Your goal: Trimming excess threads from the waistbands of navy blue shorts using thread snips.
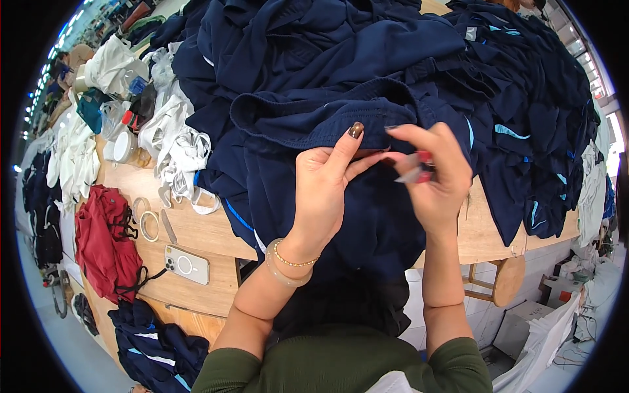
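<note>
Navy garment (367, 203) with a gathered waistband (314, 136) hangs over the near edge of the wooden table (485, 223), in the middle of my view, its waist opening facing upward. I see the left hand (321, 177) pinching the edge of the waistband, thumb laid on top of the cloth and fingers underneath. On the right hand (442, 173), the index finger and thumb are parted close to the left fingertips, while the other fingers curl around a small red-and-metal tool (413, 174) — motion blurs it, so from where I sit I cannot tell whether its blades are apart. Behind the garment I have a heap of dark blue clothes (341, 39), and more clothes with light blue strips (517, 92) spread to the right. Over on the left I make out a tangle of white straps (187, 154), a pale ring (157, 229), a red cloth bag (105, 239) and a phone (187, 264) lying camera side up — all well apart from the hands. Below the table's right side I can see a wooden stool (510, 281).
</note>
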{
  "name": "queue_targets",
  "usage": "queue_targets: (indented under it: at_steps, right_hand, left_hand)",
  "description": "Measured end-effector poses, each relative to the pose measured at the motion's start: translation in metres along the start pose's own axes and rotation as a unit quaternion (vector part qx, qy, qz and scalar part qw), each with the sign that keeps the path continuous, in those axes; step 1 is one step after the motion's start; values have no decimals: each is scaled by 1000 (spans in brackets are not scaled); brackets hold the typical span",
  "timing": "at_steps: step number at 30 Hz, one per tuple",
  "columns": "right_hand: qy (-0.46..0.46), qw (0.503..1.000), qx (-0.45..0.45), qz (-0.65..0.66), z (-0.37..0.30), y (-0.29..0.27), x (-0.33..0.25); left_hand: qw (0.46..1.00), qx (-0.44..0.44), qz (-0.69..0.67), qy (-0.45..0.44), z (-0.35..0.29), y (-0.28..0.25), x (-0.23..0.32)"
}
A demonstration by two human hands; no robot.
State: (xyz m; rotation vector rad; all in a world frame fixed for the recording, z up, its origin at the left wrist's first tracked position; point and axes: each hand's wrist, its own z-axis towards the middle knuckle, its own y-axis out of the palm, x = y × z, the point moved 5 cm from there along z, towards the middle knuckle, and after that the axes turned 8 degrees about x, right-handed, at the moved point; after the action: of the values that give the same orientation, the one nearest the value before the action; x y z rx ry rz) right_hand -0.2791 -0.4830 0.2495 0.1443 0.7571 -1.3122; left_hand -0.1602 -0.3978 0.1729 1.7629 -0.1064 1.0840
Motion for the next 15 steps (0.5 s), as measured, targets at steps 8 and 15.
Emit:
queue_targets:
  at_steps: [8,15]
  right_hand:
    - [116,990,45,64,0,11,28]
    - [137,973,131,132,0,-13,38]
  left_hand:
    - [999,42,22,16,-1,10,-2]
    - [998,29,52,19,3,7,2]
